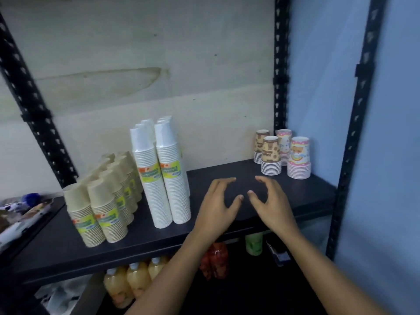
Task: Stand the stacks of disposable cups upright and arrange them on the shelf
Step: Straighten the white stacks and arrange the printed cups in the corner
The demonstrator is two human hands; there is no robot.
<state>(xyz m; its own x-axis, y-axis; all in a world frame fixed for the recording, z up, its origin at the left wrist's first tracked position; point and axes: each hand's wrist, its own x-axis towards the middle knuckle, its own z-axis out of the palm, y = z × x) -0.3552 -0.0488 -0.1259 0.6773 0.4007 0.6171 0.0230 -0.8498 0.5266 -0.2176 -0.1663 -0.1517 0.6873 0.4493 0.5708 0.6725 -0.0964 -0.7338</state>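
As all stand upright on the shelf, brown stacks left of the white stacks, patterned stacks right, the left hand and right hand hover just right of them, spread, empty.

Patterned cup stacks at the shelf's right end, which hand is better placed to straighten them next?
Probably the right hand: it hovers empty nearer the patterned cup stacks, with bare shelf between. The left hand is nearer the tall white stacks.
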